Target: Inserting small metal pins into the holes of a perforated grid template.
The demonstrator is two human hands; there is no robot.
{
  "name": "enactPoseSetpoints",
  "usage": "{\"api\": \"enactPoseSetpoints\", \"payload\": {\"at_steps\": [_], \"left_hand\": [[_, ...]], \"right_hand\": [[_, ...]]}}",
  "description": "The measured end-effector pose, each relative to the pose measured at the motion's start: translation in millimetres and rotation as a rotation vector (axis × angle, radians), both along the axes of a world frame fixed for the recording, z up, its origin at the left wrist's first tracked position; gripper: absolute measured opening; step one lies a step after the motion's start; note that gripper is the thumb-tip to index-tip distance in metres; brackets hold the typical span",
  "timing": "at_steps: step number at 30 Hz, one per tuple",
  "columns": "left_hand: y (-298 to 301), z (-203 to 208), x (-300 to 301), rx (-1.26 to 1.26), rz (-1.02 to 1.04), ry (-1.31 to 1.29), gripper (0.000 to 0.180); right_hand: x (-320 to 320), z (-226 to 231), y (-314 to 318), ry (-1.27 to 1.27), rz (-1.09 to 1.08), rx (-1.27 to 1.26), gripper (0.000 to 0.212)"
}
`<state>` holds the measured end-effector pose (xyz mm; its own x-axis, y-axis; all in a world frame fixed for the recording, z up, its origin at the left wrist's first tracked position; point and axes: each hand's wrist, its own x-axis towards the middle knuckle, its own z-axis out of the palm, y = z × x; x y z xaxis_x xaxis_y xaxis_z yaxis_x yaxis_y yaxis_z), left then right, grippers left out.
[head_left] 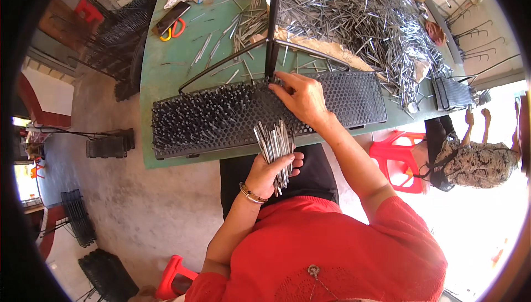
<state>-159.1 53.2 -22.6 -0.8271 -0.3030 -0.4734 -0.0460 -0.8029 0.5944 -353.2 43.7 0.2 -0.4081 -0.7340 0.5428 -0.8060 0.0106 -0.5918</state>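
Note:
A bundle of thin metal sticks [271,143], silvery and pen-like, stands upright in my left hand [264,174], whose fingers are wrapped round it. In front of it, along the table's near edge, lies a long black rack [348,98] full of round holes. Dark sticks [193,117] fill its left part, while bare holes show on the right. My right hand [305,98] is over the rack's middle, fingertips bent together beside the black upright post [272,59]. Anything between those fingertips is too small to make out.
A big heap of loose metal sticks [354,12] covers the green table's [177,75] far right. Scissors [176,29] and a phone [172,17] lie at far left. Black racks stand on the floor at left. A person [475,161] works at right near a red stool [399,161].

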Motion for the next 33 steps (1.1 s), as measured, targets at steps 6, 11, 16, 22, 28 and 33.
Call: {"api": "enactPoseSetpoints", "payload": {"at_steps": [6,11,16,22,28,33], "left_hand": [[-1,8,1,0.021,0.052,-0.007,0.029],[-2,14,-3,0.026,0.066,0.017,0.029],[-1,20,-4,-0.014,0.069,0.024,0.030],[2,15,-6,-0.007,0.040,0.039,0.030],[3,17,-8,-0.012,0.011,0.030,0.029],[3,16,-9,-0.050,0.010,0.021,0.031]], "right_hand": [[5,13,30,-0.333,0.050,0.092,0.020],[6,15,46,-0.559,0.149,0.253,0.022],[8,16,57,-0.785,0.328,0.395,0.022],[1,17,53,-0.889,0.305,0.466,0.021],[-7,23,53,-0.954,0.316,0.477,0.022],[-11,21,54,-1.000,0.339,0.485,0.023]]}}
